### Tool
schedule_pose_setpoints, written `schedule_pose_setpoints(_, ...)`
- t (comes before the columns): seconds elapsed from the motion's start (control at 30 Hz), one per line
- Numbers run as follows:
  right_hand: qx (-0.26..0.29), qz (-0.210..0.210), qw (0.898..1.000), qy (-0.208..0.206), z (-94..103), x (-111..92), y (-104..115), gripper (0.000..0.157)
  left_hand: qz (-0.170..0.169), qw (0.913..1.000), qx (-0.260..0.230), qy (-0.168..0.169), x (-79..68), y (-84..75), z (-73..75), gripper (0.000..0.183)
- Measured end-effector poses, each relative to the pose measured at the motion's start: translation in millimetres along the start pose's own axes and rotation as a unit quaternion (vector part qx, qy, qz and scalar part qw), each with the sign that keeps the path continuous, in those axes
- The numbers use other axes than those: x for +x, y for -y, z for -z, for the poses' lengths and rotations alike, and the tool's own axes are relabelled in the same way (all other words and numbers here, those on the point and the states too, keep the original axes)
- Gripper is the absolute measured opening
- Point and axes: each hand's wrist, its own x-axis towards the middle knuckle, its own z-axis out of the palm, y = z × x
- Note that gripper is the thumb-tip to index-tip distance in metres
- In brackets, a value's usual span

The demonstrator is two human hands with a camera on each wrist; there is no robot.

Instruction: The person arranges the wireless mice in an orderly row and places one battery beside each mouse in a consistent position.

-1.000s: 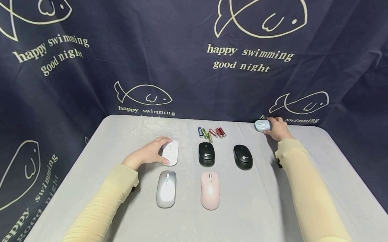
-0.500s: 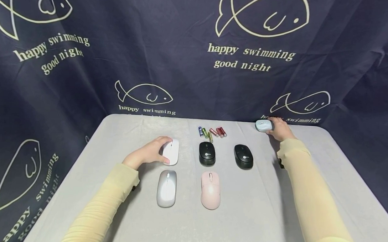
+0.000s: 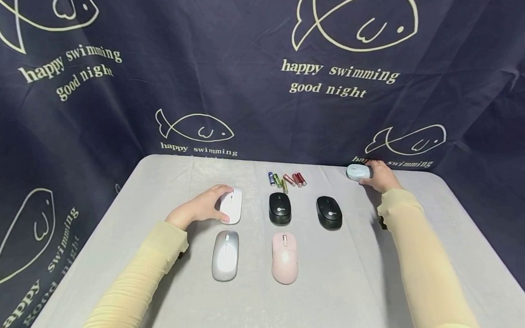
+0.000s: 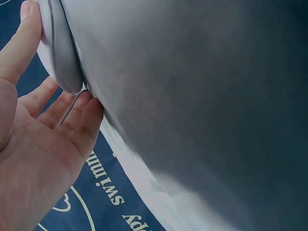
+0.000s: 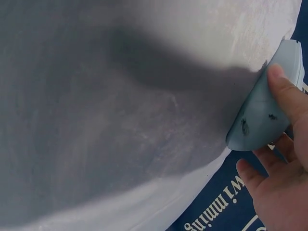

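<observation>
Gripping: white mouse (image 3: pixel 232 208) and blue mouse (image 3: pixel 357 172), one per hand

Left hand (image 3: pixel 205 206): thumb and fingers pinching the white mouse, left half of the table (image 3: pixel 328 297), just beyond a grey mouse (image 3: pixel 225 257). Right hand (image 3: pixel 382 177): thumb and fingers pinching the blue mouse, near the far edge, right side. Between the hands, from where I stand: two black mice (image 3: pixel 279 209), side by side, apart; six small batteries (image 3: pixel 296 180), blue, greenish and red, beyond them. Pink mouse (image 3: pixel 285 259): right of the grey.

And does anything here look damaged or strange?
Yes: the light blue mouse in the right hand has dark, irregular marks on its shell, which is plain around them; stain or damage, I cannot tell.
</observation>
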Motion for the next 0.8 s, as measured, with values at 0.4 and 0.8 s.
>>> schedule_pose_setpoints(0.4, -0.016, -0.001, 1.0, 0.015, 3.4, -5.2, 1.1, 0.074, 0.001, 1.0, 0.001, 0.001, 0.4, -0.8, 1.0, 0.089)
schedule_pose_setpoints(0.8, -0.027, -0.006, 0.999, 0.02, 8.9, -9.7, 3.8, 0.077, 0.001, 1.0, 0.003, 0.002, -0.8, -3.0, 1.4, 0.088)
